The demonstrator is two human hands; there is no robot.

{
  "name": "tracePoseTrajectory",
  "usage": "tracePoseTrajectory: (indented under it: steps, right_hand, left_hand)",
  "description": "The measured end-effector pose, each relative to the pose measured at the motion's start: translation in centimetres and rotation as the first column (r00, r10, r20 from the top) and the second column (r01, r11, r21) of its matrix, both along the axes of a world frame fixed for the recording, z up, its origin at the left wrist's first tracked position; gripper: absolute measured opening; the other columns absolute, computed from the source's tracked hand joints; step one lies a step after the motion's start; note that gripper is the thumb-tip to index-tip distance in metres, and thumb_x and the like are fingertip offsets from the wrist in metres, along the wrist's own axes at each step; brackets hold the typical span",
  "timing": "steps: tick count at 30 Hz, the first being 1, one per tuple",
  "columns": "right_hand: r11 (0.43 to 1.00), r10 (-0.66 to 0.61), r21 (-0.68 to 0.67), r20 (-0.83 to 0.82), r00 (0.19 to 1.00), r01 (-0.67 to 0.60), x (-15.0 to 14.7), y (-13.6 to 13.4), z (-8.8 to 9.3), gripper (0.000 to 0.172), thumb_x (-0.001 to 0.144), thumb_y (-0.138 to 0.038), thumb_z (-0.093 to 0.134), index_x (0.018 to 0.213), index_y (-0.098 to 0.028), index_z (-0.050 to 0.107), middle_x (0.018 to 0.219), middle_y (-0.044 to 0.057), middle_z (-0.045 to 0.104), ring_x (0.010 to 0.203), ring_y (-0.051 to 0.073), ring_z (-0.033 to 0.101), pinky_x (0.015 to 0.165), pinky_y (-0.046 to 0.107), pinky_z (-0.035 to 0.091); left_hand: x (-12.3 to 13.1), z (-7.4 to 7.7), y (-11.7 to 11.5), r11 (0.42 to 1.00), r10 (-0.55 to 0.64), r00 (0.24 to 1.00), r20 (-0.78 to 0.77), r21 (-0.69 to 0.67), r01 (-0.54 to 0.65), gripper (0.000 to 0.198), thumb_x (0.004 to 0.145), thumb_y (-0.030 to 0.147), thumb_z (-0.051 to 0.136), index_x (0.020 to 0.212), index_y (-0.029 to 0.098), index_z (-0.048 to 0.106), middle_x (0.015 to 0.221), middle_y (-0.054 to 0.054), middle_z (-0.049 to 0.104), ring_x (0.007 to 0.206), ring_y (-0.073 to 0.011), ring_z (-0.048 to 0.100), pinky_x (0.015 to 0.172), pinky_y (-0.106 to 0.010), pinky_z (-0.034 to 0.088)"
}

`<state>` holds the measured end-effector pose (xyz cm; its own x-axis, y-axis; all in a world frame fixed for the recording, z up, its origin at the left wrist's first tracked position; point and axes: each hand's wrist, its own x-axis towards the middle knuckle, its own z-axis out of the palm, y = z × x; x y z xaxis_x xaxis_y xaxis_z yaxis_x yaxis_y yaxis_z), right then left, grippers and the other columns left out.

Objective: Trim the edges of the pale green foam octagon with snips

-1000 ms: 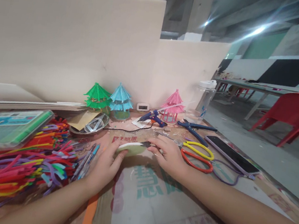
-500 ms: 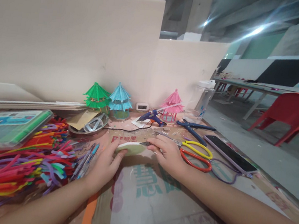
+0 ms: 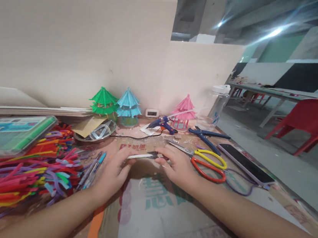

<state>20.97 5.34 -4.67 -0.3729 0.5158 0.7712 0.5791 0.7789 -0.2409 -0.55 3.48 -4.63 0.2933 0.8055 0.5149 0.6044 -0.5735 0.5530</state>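
My left hand (image 3: 118, 168) is closed on a thin pale disc (image 3: 140, 156), pinched between thumb and fingers. The disc now shows nearly edge-on, as a white strip. Opposite it, my right hand (image 3: 178, 165) grips a small dark pointed tool (image 3: 153, 155). The tool's tip meets the disc's right end; most of its body is hidden by the fingers, and its exact kind cannot be made out. Scissors (image 3: 208, 170) with one yellow and one red handle lie just beyond my right wrist.
Colourful pipe cleaners (image 3: 18, 179), a plastic case (image 3: 9, 133) and pens (image 3: 93, 172) lie at left. Behind stand green (image 3: 104, 101), blue (image 3: 128, 102) and pink (image 3: 186, 107) roofed models, a glue gun (image 3: 162, 123) and a bottle (image 3: 218, 103). Pliers (image 3: 209, 136) and a phone (image 3: 244, 163) lie at right.
The disc has tilted from showing its pale green face to nearly edge-on. My right hand has shifted slightly down with the tool, baring more of the scissor blades.
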Motion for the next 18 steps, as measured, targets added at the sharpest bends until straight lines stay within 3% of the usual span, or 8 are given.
tracePoseTrajectory:
  steps: [7,18]
  right_hand:
    - [0.995,0.065,-0.075,0.048,0.997,-0.061,-0.02,-0.42,0.56,0.04,0.094,-0.043,0.035,0.093,-0.015,0.065,0.071,0.005,0.059,0.068,0.017,0.053,0.062,0.028,0.042]
    - [0.997,0.074,-0.034,0.092,0.993,-0.071,0.02,-0.45,0.64,0.041,0.094,-0.042,0.035,0.089,-0.015,0.066,0.068,0.005,0.057,0.065,0.016,0.051,0.059,0.026,0.038]
  left_hand:
    - [0.31,0.73,-0.22,0.997,-0.069,0.997,-0.022,0.025,0.069,0.026,0.082,0.013,0.04,0.097,0.019,0.06,0.097,-0.006,0.064,0.095,-0.0191,0.057,0.084,-0.033,0.045]
    - [0.35,0.71,-0.3,0.997,-0.062,0.998,-0.031,0.045,0.063,0.025,0.082,0.012,0.04,0.096,0.019,0.06,0.095,-0.005,0.065,0.093,-0.0179,0.058,0.083,-0.031,0.045]
